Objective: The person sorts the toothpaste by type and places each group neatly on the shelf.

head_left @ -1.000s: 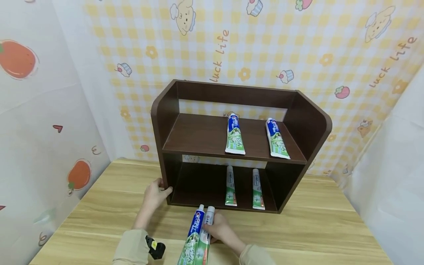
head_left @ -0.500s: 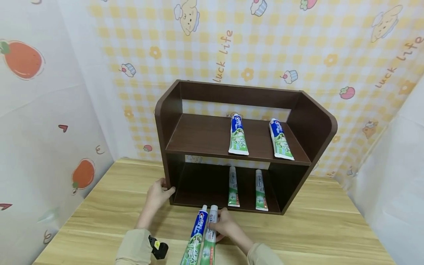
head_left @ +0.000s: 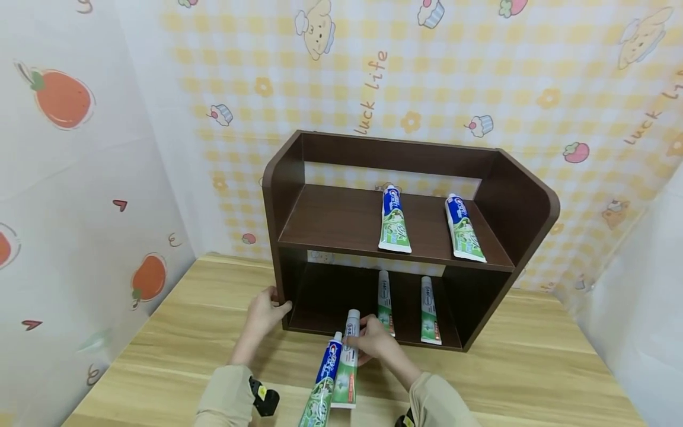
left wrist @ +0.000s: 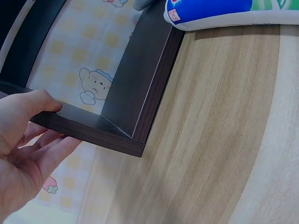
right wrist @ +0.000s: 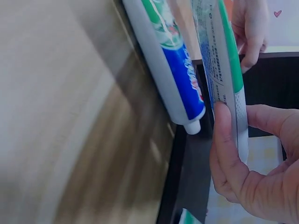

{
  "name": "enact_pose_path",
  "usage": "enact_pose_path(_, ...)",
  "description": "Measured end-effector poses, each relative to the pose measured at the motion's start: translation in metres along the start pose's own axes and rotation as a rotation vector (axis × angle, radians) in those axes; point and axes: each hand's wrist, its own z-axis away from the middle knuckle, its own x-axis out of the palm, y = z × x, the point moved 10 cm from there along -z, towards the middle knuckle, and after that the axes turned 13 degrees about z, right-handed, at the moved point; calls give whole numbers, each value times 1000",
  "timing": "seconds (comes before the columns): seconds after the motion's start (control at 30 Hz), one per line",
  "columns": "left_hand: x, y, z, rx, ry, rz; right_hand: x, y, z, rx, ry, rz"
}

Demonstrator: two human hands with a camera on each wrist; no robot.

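A dark brown two-tier shelf (head_left: 336, 216) stands on the wooden table. My left hand (head_left: 265, 313) grips the lower front of its left side panel, thumb on the inner side and fingers outside. My right hand (head_left: 380, 343) pinches a grey-and-green toothpaste tube (head_left: 347, 373) by its upper part, between thumb and fingers. That tube is raised, its cap pointing toward the lower compartment's front edge. Just left of it, a blue-and-green toothpaste tube (head_left: 323, 382) lies on the table; its lower end is cut off in the head view.
Two blue-and-green tubes (head_left: 395, 220) (head_left: 465, 228) lie on the upper tier. Two grey-and-green tubes (head_left: 384, 299) (head_left: 429, 311) lie on the lower tier, toward its right. Patterned cloth (head_left: 235, 160) hangs behind the shelf.
My right hand has lifted the grey-and-green tube away from the blue one, moving it forward toward the lower tier. My left hand keeps its grip on the panel. The head view has shifted.
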Motion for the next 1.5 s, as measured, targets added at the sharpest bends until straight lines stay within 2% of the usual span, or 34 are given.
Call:
enact_pose_path(0.4, -1, -1, 0, -9, 15, 12, -11, -12, -24, -7, 21, 22)
enact_pose_path(0.73, -1, -2, 3, -5, 27, 20, -12, -19, -47, 1, 13, -16)
enact_pose_path(1.07, 1, 2, 2, 2, 37, 24, -24, -15, -74, 27, 78, -68)
enact_pose_path(1.23, 6, 2, 0, 7, 34, 57, -33, -15, -80, 10, 110, -59)
enact_pose_path(1.5, 1, -4, 2, -11, 43, 35, -31, -25, -93, -30, 111, -43)
